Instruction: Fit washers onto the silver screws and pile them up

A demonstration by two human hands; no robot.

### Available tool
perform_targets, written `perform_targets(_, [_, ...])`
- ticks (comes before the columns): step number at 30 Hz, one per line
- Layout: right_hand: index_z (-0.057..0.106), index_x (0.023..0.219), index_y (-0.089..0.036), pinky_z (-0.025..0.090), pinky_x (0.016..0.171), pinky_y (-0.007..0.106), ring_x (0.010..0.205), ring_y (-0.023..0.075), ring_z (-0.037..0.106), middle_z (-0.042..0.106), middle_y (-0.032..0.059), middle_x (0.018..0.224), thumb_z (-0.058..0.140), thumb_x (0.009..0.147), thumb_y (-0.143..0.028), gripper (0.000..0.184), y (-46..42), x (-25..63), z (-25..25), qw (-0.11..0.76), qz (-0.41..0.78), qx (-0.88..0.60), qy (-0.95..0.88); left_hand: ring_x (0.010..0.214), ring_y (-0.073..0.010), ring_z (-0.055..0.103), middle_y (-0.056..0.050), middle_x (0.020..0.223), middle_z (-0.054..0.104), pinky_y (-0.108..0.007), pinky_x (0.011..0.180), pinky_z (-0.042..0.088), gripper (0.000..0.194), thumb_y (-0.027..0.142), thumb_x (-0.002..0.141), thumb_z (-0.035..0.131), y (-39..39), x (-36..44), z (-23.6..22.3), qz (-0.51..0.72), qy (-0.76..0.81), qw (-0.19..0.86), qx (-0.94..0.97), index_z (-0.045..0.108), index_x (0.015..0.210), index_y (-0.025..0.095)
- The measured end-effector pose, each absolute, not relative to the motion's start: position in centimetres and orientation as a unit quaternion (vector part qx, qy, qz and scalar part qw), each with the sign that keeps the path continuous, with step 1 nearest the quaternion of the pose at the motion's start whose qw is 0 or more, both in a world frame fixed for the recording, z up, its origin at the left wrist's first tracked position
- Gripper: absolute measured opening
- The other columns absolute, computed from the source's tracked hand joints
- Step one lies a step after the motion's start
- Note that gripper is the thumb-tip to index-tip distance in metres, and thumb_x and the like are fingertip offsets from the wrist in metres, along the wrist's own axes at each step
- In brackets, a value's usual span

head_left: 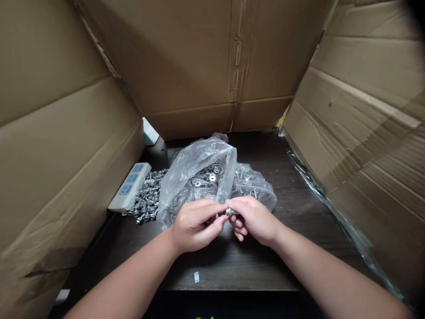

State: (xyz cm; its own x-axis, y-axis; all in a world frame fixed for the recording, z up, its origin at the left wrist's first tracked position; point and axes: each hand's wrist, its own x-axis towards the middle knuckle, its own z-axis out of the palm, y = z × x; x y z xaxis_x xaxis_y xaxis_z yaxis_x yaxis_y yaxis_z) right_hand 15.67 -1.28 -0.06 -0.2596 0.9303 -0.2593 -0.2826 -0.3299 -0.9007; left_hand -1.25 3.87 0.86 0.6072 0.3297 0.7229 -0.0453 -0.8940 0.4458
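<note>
Free tabletop [302, 177] right of the plastic bags [229, 175] (cardboard wall [358, 133] beyond), bolts [146, 199] leftward.

Dim, soft light; glare on washer [212, 177]; diagonal shadow across right cardboard wall [361, 119]; edges stretched.

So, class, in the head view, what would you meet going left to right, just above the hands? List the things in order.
Left cardboard wall → white box with blue panels → pile of bolts → open plastic bag with washers inside → second plastic bag → right cardboard wall.
</note>
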Motion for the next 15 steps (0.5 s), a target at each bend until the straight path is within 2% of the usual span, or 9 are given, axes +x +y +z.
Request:
perform_targets(6, [0.053, 0.061, -0.015, 0.04, 0.035, 0.021, 0.033, 0.0061, 0.035, 0.043, -0.0058, 0.044, 0.052, 0.086, -0.055, 0.047, -1.4, 15.9, -0.3, 0.454, 0.693, -0.424, -0.366, 0.055, -0.0102, 0.059, -0.005, 0.068, 0.068, -0.021, 0.051, 0.049, 0.026, 0.007, 0.078, 0.064, 3.9, -1.7, 1.5, 0.474, 0.122, 0.185, 0.852, 0.068, 0.102, 0.014])
perform_targets(9, [0.053, 0.062, -0.016, 0.039, 0.035, 0.021, 0.033, 0.0058, 0.034, 0.042, -0.0062, 0.045, 0.053, 0.085, -0.058, 0.048, -1.4, 15.8, -0.5, 0.452, 0.68, -0.429, -0.387, 0.058, -0.011, 0.061, -0.004, 0.072, 0.069, -0.022, 0.054, 0.051, 0.018, 0.011, 0.078, 0.066, 4.4, -3.1, 2.3, 0.526, 0.216, 0.117, 0.814, 0.071, 0.095, 0.016])
perform_targets(13, [0.052, 0.063, -0.016, 0.039, 0.037, 0.021, 0.035, 0.0061, 0.035, 0.042, -0.0067, 0.046, 0.052, 0.085, -0.059, 0.048, -1.3, 15.8, -0.7, 0.455, 0.657, -0.452, -0.397, 0.072, -0.0141, 0.067, -0.004, 0.085, 0.073, -0.025, 0.068, 0.055, 0.016, 0.015, 0.077, 0.069, 5.9, -7.0, 3.3, 0.59, 0.377, 0.005, 0.714, 0.074, 0.092, 0.018])
perform_targets(15, [0.051, 0.063, -0.017, 0.038, 0.036, 0.02, 0.034, 0.0062, 0.035, 0.041, -0.0068, 0.046, 0.051, 0.084, -0.06, 0.048, -1.3, 15.7, -0.6, 0.455, 0.647, -0.454, -0.41, 0.071, -0.0127, 0.066, -0.001, 0.082, 0.072, -0.022, 0.064, 0.054, 0.017, 0.017, 0.077, 0.068, 7.2, -9.1, 3.2, 0.605, 0.418, -0.003, 0.678, 0.075, 0.093, 0.019])
